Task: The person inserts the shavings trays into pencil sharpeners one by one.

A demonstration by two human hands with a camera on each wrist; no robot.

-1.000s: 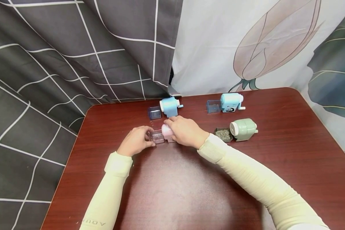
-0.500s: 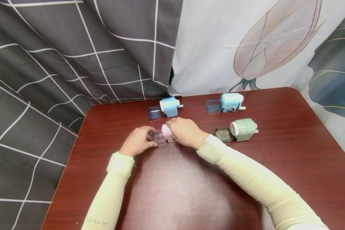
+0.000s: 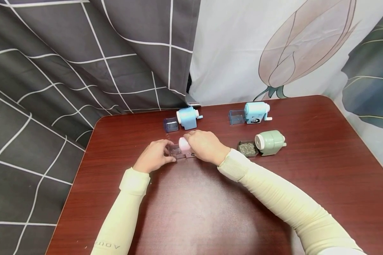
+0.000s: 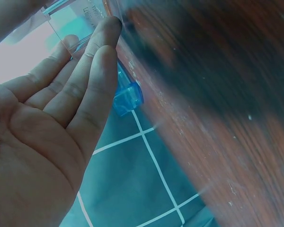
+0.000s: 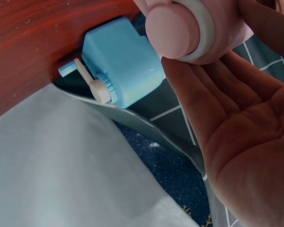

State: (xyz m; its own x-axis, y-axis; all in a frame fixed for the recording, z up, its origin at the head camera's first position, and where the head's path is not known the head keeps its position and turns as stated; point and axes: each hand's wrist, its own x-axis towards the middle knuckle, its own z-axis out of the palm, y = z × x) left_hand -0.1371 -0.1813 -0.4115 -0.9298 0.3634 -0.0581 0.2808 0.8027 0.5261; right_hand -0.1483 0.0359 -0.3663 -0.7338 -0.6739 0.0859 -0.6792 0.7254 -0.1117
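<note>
In the head view a pink crank pencil sharpener (image 3: 184, 145) stands on the table with its clear drawer (image 3: 177, 152) out at its left. My right hand (image 3: 207, 146) grips the sharpener's body from the right, covering most of it. The right wrist view shows the fingers and thumb around the pink body (image 5: 227, 28). My left hand (image 3: 152, 155) pinches the drawer's outer end between thumb and fingers. In the left wrist view, fingertips touch the clear drawer wall (image 4: 80, 21). Whether the drawer's inner end sits inside the body is hard to see.
Behind stand a blue sharpener (image 3: 187, 118) with a dark-blue drawer (image 3: 171, 124) and a light-blue panda sharpener (image 3: 254, 113). At right, a green sharpener (image 3: 270, 143) has its drawer (image 3: 247, 148) full of shavings. A checked curtain (image 3: 131, 71) hangs along the table's back-left edge.
My left hand has shifted slightly right with the clear drawer, bringing it a little closer to the pink body. My right hand stays nearly still on the sharpener.
</note>
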